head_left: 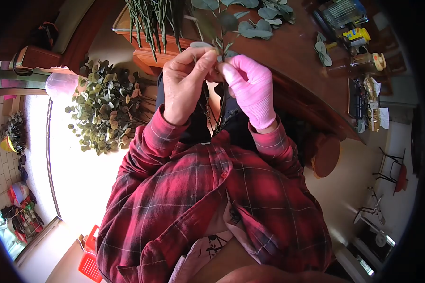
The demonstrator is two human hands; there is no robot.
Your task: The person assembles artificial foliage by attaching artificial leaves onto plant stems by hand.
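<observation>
Both hands meet at a leafy eucalyptus stem [222, 35] in front of the chest. My left hand [188, 82] is bare, its thumb and index finger pinched together on the stem. Close beside it, my right hand [251, 87] wears a pink glove, its fingers closed around the same stem. Below the hands the stem's lower part hangs between the legs. Green leafless stems [151, 21] lie over the table edge at the upper left. Loose eucalyptus leaves [257, 29] rest on the table beyond the hands.
The brown wooden table [297, 61] carries a jar [354, 65], a yellow bottle [357, 36] and a leaf sprig [322, 51]. A large eucalyptus bunch [108, 106] is at the left. A round stool [325, 155] stands at the right, a red basket [89, 262] at the lower left.
</observation>
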